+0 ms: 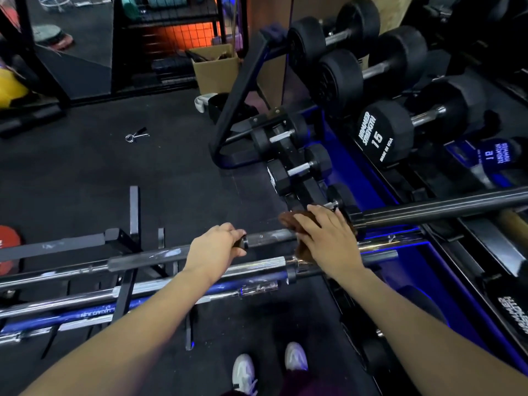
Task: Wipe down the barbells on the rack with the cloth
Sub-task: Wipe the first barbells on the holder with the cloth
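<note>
A dark barbell [428,211] runs from the upper right down toward the middle, its grey sleeve [268,237] pointing left. My left hand [217,247] grips the end of that sleeve. My right hand [328,238] holds a brown cloth [288,220] wrapped over the sleeve next to the bar's collar; much of the cloth is hidden under the hand. Below them several chrome and blue barbells [143,290] lie side by side on a low black rack [125,284].
A dumbbell rack with black dumbbells [383,132] stands at the right, smaller hex dumbbells [288,170] on its lower tier. A cardboard box [214,67] sits behind. A spring collar [134,135] lies on the black floor. A red plate [8,241] is at the left edge. My shoes [268,367] are below.
</note>
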`<act>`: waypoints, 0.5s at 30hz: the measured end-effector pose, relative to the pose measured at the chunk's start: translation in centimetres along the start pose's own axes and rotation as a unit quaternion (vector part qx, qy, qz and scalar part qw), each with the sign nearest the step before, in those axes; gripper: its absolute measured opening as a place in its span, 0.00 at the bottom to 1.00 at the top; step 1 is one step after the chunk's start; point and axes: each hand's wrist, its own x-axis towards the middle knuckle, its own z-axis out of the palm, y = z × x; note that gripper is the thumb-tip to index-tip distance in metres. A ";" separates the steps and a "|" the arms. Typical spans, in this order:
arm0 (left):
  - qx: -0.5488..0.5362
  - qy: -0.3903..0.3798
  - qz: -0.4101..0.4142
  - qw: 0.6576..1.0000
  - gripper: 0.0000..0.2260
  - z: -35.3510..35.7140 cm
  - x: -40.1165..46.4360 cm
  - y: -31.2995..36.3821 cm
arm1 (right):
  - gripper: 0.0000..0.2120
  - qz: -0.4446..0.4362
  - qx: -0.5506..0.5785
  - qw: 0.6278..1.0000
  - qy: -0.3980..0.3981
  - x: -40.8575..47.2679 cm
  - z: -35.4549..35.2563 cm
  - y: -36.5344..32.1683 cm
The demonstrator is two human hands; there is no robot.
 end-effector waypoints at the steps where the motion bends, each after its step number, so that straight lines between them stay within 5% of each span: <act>1: 0.000 0.001 0.001 1.000 0.20 0.1 0.1 0.0 | 0.14 0.026 0.012 1.000 0.002 -0.2 0.2 -0.4; 4: -0.008 0.003 -0.002 1.000 0.20 0.3 0.2 0.2 | 0.13 0.105 0.079 0.991 -0.033 -0.1 1.1 -5.2; 7: -0.002 0.012 -0.003 1.000 0.16 0.4 0.1 0.3 | 0.17 0.024 0.104 0.994 -0.024 -0.3 1.8 -8.9; 11: 0.022 0.029 -0.007 0.999 0.17 0.1 -0.9 -0.5 | 0.21 -0.077 0.094 0.989 -0.080 0.6 0.5 -5.6; 15: 0.033 0.042 -0.020 0.998 0.18 -0.3 -1.9 -2.2 | 0.19 0.034 0.081 0.995 -0.044 -0.2 0.0 -1.9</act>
